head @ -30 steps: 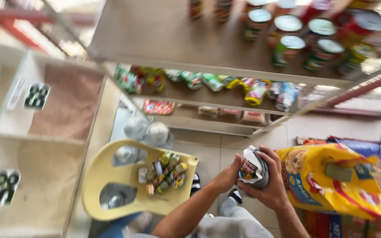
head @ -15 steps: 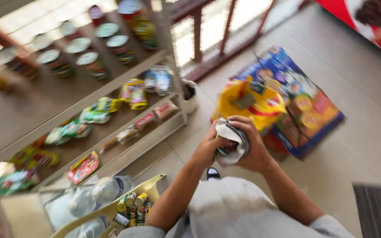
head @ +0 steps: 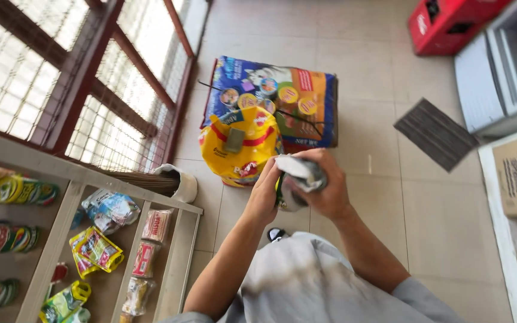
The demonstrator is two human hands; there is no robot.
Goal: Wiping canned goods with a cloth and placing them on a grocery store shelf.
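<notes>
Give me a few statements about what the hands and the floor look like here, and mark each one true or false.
1. Both hands, left hand and right hand, hold a small crumpled packet. True.
2. A yellow bag stands on the tiled floor. True.
3. The red crate lies on the shelf. False: it is on the floor, far from it.
4. The left hand is reaching into the shelf. False: it is on the packet.

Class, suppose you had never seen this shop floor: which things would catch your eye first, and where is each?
First, the two hands, left hand and right hand, gripping a crumpled silvery packet at the centre. Just beyond them on the tiled floor stands a bright yellow bag against a big blue bag. At lower left, a shelf holds small colourful packets.
</notes>
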